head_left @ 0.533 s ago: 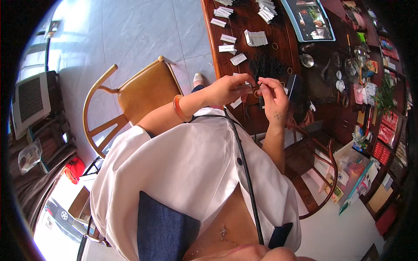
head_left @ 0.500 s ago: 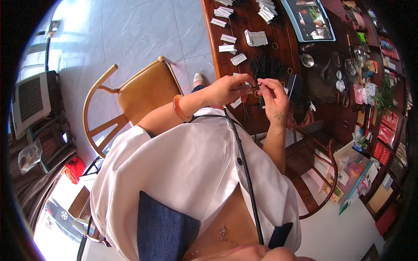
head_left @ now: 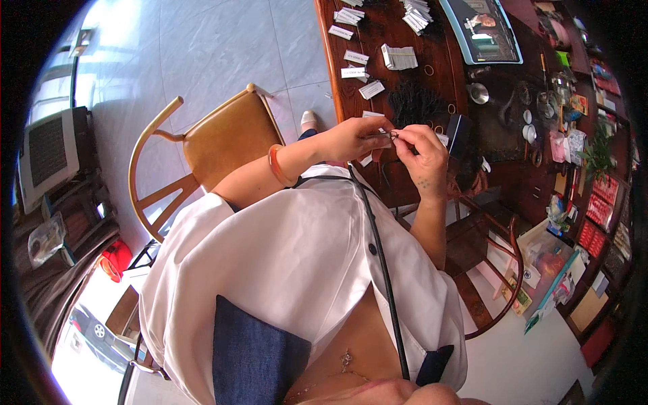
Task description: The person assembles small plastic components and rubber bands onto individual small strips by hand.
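Note:
My left hand and my right hand meet in front of my chest, close to the edge of a dark wooden table. Between their fingertips they pinch a small thin dark item with a tiny white tag; what it is stays too small to tell. An orange bangle circles my left wrist. A black cord runs down my white shirt.
On the table lie several small white cards, a pile of thin black pieces, rubber bands, a tablet and cluttered tea ware. A wooden chair stands at my left, another chair frame at my right.
Both hands stay together at the same spot; the fingers have shifted only slightly on the small item.

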`<action>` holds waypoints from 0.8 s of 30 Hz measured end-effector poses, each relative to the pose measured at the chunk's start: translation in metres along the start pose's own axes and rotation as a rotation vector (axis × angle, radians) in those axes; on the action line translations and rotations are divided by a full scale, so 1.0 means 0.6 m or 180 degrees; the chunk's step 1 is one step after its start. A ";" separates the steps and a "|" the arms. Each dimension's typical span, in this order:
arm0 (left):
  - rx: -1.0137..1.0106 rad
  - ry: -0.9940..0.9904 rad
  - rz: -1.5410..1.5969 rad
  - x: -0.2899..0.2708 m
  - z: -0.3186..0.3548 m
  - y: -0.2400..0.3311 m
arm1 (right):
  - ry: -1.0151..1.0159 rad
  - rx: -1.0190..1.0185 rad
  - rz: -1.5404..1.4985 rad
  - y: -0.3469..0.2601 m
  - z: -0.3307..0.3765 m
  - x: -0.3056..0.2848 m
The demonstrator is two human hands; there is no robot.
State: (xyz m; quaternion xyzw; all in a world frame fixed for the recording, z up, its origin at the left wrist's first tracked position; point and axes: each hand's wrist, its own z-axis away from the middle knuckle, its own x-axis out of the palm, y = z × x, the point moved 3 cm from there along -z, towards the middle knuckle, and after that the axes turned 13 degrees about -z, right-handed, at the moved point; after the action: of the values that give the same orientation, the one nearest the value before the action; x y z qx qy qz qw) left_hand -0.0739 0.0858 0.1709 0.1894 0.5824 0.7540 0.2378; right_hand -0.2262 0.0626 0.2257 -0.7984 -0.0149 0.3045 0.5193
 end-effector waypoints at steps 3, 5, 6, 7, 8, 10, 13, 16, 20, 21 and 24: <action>0.0029 0.0154 -0.0071 0.002 -0.001 0.003 | 0.0153 0.0148 0.0273 -0.002 0.004 0.010; 0.0060 0.0303 -0.0185 0.006 -0.001 0.006 | 0.0316 0.0471 0.0385 0.004 0.009 0.014; 0.0110 0.0435 -0.0324 0.008 -0.001 0.007 | 0.0319 0.0478 0.0380 0.007 0.010 0.013; 0.0158 0.0566 -0.0463 0.009 -0.002 0.006 | 0.0318 0.0684 0.0267 0.013 0.012 0.011; 0.0164 0.0559 -0.0464 0.011 -0.003 0.004 | 0.0321 0.0884 0.0166 0.018 0.016 0.010; 0.0611 0.0566 -0.0516 0.016 -0.004 0.004 | 0.0399 0.1411 -0.0434 0.052 0.036 0.008; 0.1021 0.0682 -0.0217 0.021 -0.004 0.001 | 0.0732 0.2402 -0.2495 0.068 0.042 0.014; 0.1292 0.0654 -0.0100 0.024 -0.007 0.000 | 0.1035 0.3010 -0.4354 0.080 0.053 0.033; 0.0948 0.0526 0.0139 0.023 -0.013 -0.008 | 0.1475 0.2376 -0.4180 0.067 0.043 0.040; 0.0687 0.0433 0.0215 0.021 -0.012 -0.006 | 0.1678 0.1969 -0.3690 0.059 0.037 0.032; 0.0462 0.0358 0.0336 0.022 -0.012 -0.013 | 0.1826 0.1230 -0.3138 0.059 0.032 0.006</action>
State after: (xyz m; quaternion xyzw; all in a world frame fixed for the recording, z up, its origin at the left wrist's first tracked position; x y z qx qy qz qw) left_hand -0.0877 0.0894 0.1617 0.1939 0.6371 0.7307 0.1503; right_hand -0.2431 0.0634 0.1888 -0.6388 -0.1871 -0.2025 0.7183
